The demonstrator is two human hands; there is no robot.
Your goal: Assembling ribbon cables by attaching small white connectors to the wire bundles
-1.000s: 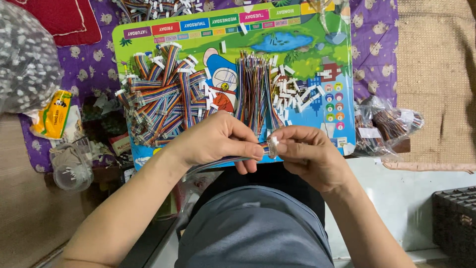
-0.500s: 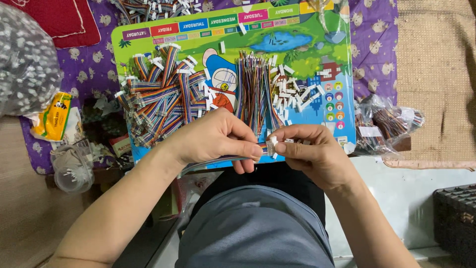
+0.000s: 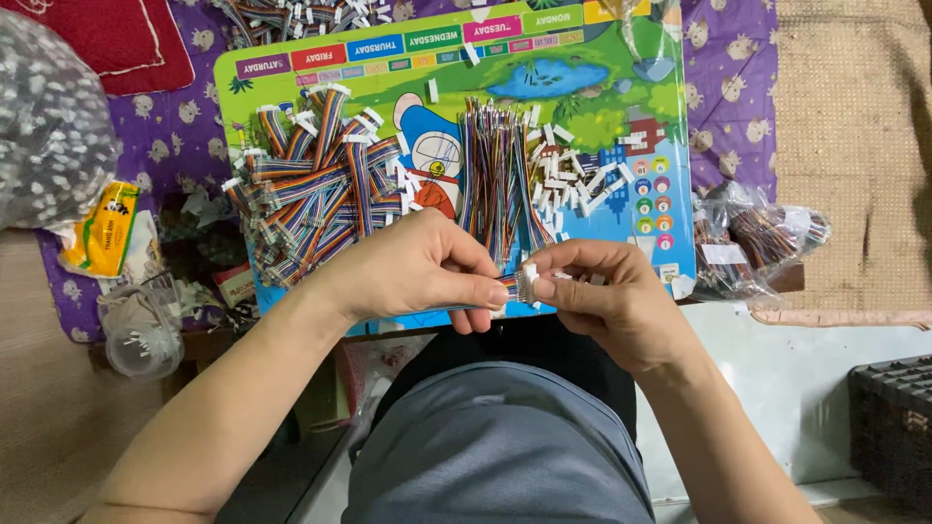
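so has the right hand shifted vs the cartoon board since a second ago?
No. The right hand sits at the same spot against the near edge of the cartoon board, pinching the small white connector opposite the left hand.

Both forearms are reaching in from the near edge, converging at centre. The left hand (image 3: 417, 267) is curling, fingertips pinched toward the right. The right hand (image 3: 607, 296) is facing it, thumb and forefinger pinching, fingertips nearly touching.

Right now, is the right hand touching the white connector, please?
Touching: the head view shows the right hand pinching the white connector between thumb and fingertips.
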